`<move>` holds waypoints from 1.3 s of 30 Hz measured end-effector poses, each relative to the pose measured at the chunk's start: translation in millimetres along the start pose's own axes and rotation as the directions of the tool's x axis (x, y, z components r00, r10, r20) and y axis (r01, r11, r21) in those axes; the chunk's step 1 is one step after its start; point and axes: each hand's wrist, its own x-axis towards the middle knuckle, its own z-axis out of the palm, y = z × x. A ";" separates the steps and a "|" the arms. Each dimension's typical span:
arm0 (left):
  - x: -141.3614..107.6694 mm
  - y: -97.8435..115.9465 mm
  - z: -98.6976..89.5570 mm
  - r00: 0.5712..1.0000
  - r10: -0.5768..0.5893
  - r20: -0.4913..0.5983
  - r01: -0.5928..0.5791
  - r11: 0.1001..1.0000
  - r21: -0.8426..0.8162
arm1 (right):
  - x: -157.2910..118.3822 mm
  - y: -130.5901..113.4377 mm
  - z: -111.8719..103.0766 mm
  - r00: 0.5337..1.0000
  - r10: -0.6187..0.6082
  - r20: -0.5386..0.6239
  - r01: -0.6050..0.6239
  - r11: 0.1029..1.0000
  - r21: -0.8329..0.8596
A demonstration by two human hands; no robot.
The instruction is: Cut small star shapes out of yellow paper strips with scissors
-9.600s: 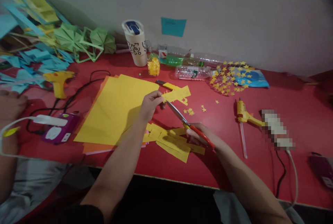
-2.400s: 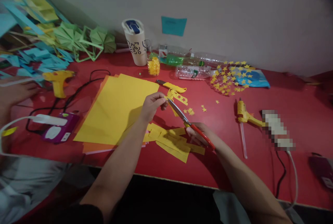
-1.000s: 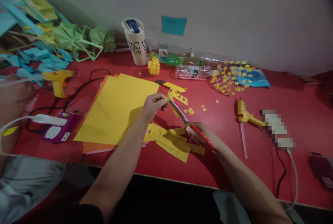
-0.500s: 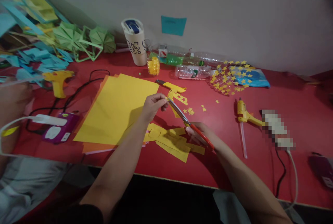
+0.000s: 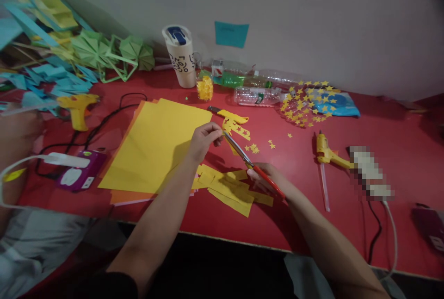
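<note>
My left hand point(image 5: 204, 141) is closed in a pinch above the red table, with a small bit of yellow paper point(image 5: 223, 131) at its fingertips. My right hand point(image 5: 275, 176) is wrapped round the red-handled scissors point(image 5: 268, 182), whose blades point up and left to the pinched paper. Below both hands lie several cut yellow paper strips point(image 5: 231, 192). Just beyond the blades are a punched strip with star-shaped holes point(image 5: 243, 131), a yellow utility knife point(image 5: 236, 117) and small loose paper stars point(image 5: 254, 148). Yellow sheets point(image 5: 149, 141) are stacked left of my left hand.
A glue gun point(image 5: 322, 150) lies at right; another yellow glue gun point(image 5: 78, 109) and a purple power strip point(image 5: 79, 171) are at left, near another person's arm point(image 5: 17, 146). Along the wall stand a white tumbler point(image 5: 182, 60), plastic bottles point(image 5: 258, 96) and a star-covered clear dome point(image 5: 301, 109).
Almost nothing differs. Both hands and the scissors keep nearly the same place, with only a tiny shift at my left fingertips.
</note>
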 end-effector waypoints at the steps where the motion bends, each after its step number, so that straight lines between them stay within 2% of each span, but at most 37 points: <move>1: 0.0 0.3 0.2 1.000 0.000 -0.003 0.000 1.000 -0.001 | -0.1 -0.8 0.4 1.000 0.001 -0.003 -0.001 1.000 -0.001; 7: 0.5 -2.5 1.3 1.000 -0.016 0.014 0.016 0.999 -0.043 | 0.2 -1.8 1.8 1.000 -0.006 0.001 0.006 1.000 0.015; 12: 1.5 -6.9 1.8 0.999 0.025 0.025 -0.023 0.998 -0.052 | -0.6 -4.4 2.1 1.000 -0.002 -0.002 0.002 1.000 0.013; 18: 2.3 -6.4 1.2 1.000 0.022 -0.009 -0.023 0.995 -0.098 | -0.5 -4.2 1.6 1.000 -0.011 0.012 0.011 1.000 0.008; 26: 0.7 -3.6 1.5 0.999 0.045 0.015 -0.043 0.996 -0.080 | -1.0 -2.5 1.1 1.000 0.002 0.000 -0.002 1.000 0.001; 32: 0.2 -0.1 2.3 1.000 0.008 -0.015 -0.009 0.997 -0.073 | -3.5 -9.1 2.2 1.000 0.010 -0.008 -0.009 1.000 0.017; 39: 1.6 -2.4 0.9 1.000 -0.003 -0.011 0.002 0.999 -0.052 | 0.1 -2.6 2.4 1.000 -0.006 0.005 0.006 1.000 0.019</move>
